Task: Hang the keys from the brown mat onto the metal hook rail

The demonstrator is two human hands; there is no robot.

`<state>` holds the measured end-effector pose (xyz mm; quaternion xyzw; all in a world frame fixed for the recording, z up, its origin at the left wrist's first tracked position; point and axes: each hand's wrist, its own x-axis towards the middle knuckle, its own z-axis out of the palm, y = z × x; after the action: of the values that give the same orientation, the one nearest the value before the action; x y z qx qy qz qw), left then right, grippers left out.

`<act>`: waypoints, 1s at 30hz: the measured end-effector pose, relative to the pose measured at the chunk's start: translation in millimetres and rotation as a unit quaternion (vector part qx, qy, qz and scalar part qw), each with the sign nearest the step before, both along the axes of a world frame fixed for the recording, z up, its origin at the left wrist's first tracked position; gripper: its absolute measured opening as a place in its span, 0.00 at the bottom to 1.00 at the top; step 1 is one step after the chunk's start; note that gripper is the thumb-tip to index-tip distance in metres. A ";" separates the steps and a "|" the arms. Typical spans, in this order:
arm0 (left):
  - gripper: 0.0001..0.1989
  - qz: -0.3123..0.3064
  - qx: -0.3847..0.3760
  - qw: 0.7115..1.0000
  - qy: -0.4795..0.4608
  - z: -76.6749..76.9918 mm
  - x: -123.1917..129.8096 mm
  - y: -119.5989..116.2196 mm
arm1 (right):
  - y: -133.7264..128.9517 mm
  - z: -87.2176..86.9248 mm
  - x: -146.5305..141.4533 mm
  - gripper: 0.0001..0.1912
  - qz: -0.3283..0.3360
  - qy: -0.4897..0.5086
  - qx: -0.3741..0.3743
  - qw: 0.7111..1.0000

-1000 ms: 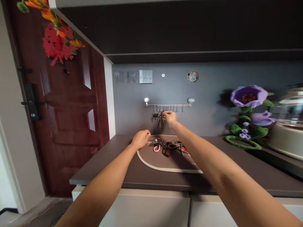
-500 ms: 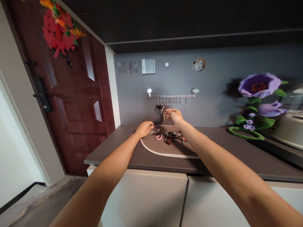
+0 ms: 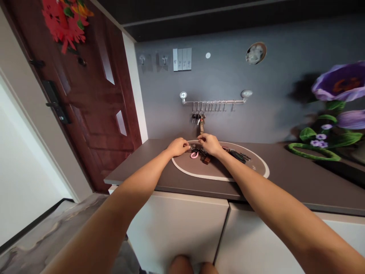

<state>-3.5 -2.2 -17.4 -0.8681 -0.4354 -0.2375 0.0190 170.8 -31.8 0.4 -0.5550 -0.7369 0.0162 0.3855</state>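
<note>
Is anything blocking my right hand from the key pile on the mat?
Nothing visible is. Your right hand overlaps the key pile in view, hiding part of it; your left hand is at the pile's left edge, and the hanging keys are higher up.

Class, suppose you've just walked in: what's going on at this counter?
A heap of keys and trinkets lies on a rounded mat. A person's left hand is at the heap's left side, near a pink loop; the right hand is over the heap, below some hanging keys near the left end of a wall-mounted hook rail. Whether either hand grips anything is unclear.
</note>
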 end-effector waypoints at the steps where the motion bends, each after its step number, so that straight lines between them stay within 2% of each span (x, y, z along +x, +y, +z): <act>1: 0.14 0.000 -0.004 1.000 0.001 -0.6 0.1 0.5 | 0.2 0.0 -1.3 0.11 0.003 -0.013 0.002 1.000; 9: 0.12 0.010 -0.038 0.999 -0.010 -3.5 -1.1 5.8 | 2.1 -5.7 -4.6 0.13 0.014 -0.044 0.008 0.999; 18: 0.13 0.024 -0.012 0.999 0.018 -1.9 -2.4 4.9 | 1.4 -4.1 -6.9 0.12 0.020 -0.047 0.007 0.999; 30: 0.12 0.051 0.005 0.998 -0.039 0.3 -2.3 4.0 | -2.7 -1.9 -7.7 0.13 0.012 -0.053 0.007 0.998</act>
<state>-5.8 1.9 -17.1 -0.8348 -0.4781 -0.2724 0.0180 163.1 -34.6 -1.5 -0.5433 -0.7633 -0.0134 0.3493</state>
